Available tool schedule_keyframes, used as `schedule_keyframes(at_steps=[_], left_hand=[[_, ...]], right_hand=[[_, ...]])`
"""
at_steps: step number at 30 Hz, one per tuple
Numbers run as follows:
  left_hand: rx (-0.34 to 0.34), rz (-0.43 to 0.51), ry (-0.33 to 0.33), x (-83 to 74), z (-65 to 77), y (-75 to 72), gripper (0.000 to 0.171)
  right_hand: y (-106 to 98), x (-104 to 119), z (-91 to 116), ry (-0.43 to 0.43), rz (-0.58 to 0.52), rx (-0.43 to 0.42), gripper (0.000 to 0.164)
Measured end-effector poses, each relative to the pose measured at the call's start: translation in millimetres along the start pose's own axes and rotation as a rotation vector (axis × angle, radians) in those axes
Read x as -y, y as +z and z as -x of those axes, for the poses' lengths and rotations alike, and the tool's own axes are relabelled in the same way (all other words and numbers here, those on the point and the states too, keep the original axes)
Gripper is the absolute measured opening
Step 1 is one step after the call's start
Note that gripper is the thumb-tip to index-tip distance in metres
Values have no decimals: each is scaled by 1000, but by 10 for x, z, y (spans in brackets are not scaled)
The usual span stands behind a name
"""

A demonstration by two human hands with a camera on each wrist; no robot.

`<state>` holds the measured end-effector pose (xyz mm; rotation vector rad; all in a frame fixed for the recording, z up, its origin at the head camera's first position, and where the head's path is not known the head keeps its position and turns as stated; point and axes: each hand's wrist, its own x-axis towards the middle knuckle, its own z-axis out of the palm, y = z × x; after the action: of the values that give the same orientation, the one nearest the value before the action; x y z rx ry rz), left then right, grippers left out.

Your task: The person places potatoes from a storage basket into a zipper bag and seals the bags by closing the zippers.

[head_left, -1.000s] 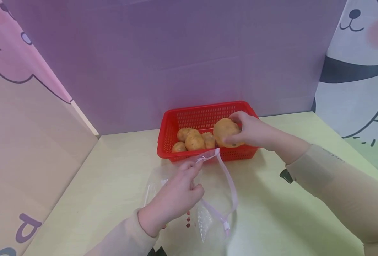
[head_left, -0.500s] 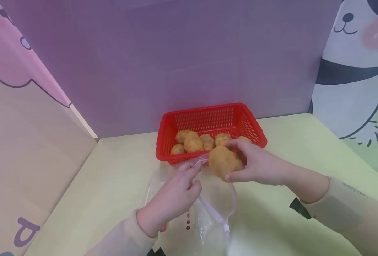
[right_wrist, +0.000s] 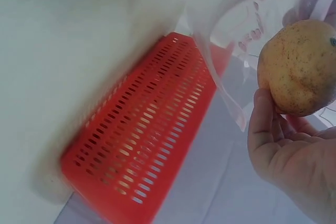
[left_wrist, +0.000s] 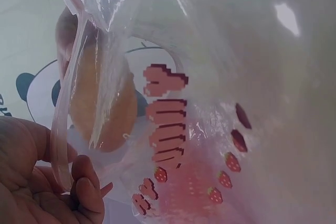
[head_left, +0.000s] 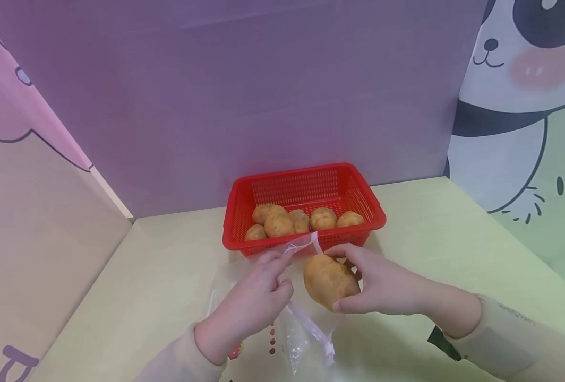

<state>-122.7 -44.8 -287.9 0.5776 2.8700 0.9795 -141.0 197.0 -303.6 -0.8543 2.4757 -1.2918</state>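
My right hand [head_left: 383,281] grips a large potato [head_left: 329,281] between thumb and fingers, at the mouth of a clear plastic zip bag [left_wrist: 210,145]. The bag has a pink zip strip with a slider, plus pink lettering and strawberries printed on it. With my left hand [head_left: 251,297] I pinch the bag's rim and hold the mouth apart. In the left wrist view the potato shows through the clear film. The right wrist view has the potato [right_wrist: 299,66] beside the curved pink strip [right_wrist: 210,51].
Behind the bag stands a red perforated plastic basket [head_left: 234,212] with several potatoes [head_left: 279,223] along its near side. A purple wall [head_left: 263,95] rises behind the pale table [head_left: 158,254]. Cartoon-printed panels flank it, with a panda [head_left: 497,164] at the right.
My right hand has brought the potato out of the basket, down and toward me, to the bag's mouth. My left hand keeps its hold on the rim. The head view has shifted slightly.
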Motion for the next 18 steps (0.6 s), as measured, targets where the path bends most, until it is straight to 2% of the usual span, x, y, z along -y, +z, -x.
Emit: schedule_keyframes(at_steps=[8, 18], left_hand=[[18, 16, -13, -1, 25, -14, 56], [45, 2, 3, -19, -18, 6, 55]], right_hand=[[147, -99, -21, -21, 1, 33, 67], [307, -143, -118, -50, 172, 18, 72]])
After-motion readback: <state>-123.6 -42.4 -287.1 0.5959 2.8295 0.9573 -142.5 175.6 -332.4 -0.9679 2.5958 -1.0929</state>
